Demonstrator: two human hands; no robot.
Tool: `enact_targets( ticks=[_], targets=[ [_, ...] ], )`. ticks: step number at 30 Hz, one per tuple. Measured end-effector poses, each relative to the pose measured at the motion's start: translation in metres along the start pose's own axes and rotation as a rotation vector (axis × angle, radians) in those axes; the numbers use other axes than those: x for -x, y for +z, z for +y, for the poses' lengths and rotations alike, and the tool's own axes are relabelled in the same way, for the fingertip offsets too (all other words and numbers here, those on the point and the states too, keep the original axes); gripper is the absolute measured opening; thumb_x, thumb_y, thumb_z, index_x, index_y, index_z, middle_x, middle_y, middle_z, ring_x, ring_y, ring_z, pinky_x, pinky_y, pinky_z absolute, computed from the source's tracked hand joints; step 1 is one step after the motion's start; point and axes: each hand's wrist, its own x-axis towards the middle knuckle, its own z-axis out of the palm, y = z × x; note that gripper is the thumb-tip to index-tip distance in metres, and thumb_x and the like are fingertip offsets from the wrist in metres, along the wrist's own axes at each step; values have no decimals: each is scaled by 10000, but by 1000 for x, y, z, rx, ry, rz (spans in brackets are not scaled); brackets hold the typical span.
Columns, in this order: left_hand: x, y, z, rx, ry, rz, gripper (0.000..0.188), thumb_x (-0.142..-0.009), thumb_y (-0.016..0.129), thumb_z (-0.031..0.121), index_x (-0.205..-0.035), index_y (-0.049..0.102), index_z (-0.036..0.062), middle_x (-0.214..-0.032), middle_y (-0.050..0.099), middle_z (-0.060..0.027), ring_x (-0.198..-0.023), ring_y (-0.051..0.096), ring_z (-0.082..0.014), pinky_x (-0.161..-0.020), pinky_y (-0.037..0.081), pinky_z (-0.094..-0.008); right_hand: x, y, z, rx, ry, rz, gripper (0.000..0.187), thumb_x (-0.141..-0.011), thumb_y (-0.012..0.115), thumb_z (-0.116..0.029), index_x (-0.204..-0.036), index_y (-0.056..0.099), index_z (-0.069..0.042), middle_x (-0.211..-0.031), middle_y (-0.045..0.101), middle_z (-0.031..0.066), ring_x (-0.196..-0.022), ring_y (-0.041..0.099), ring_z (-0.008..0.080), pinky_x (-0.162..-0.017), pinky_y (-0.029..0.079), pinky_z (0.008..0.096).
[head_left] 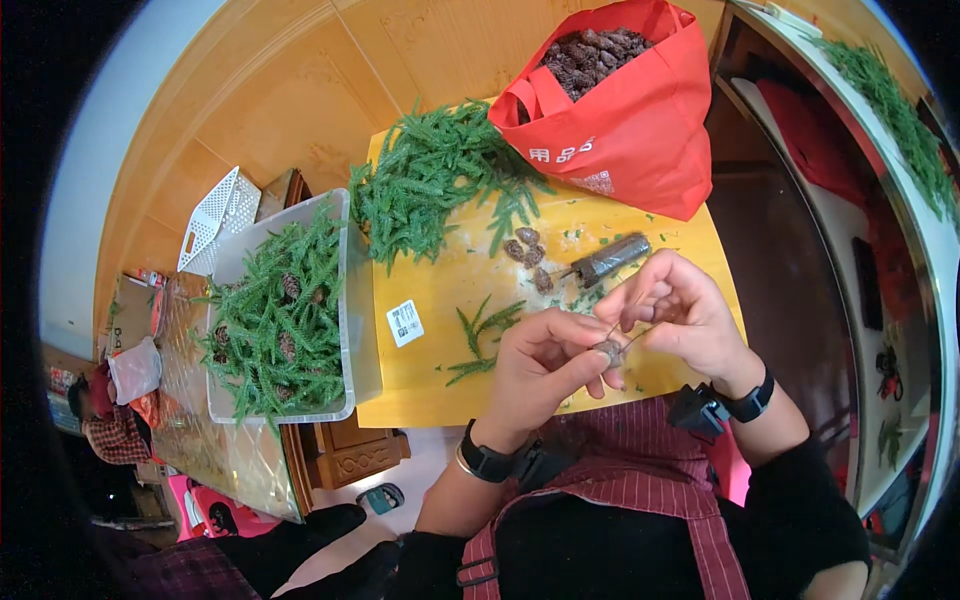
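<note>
A small pine cone [608, 350] is pinched in the left hand [545, 365] fingertips over the yellow board [440, 290] edge, w/ thin wire [622, 322] gripped by the right hand [680, 312] fingers, so the wire prob. slips off if tension is lost.

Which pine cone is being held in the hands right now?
The small cone pinched in the left hand, with wire on it; the other loose cones lie untouched on the yellow board.
</note>
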Motion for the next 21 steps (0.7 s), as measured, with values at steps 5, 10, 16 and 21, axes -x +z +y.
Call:
enact_targets(
  ticks=[5, 10, 16, 21],
  targets=[
    [2, 0, -2, 2, 23, 53, 138, -827, 594, 69, -921, 508, 15, -953, 604, -203, -644, 615, -210, -474, 489, -235, 0, 0, 2, -80, 142, 97, 148, -840, 577, -80, -961, 509, -28, -994, 607, 128, -875, 579, 157, -786, 456, 287],
    [2, -1, -3, 21, -21, 19, 129, -820, 589, 36, -920, 509, 14, -954, 603, -204, -658, 621, -213, -489, 496, -239, -1, -3, 6, 56, 29, 15, 99, -871, 546, -112, -910, 517, -26, -908, 609, 100, -845, 579, 153, -768, 456, 277],
    [3, 1, -2, -37, -136, 27, 131, -802, 577, -38, -911, 518, 5, -943, 604, -192, -679, 624, -202, -520, 509, -239, 1, -7, -4, 215, 49, -16, 108, -877, 549, -127, -894, 521, -23, -862, 605, 69, -803, 569, 123, -720, 446, 248],
    [5, 1, -3, -91, -153, 25, 132, -796, 572, -47, -903, 518, 9, -926, 604, -186, -676, 624, -197, -520, 510, -237, 3, -10, -9, 411, 52, -62, 96, -874, 550, -111, -909, 537, -22, -834, 605, 37, -769, 558, 94, -685, 436, 229]
  ],
)
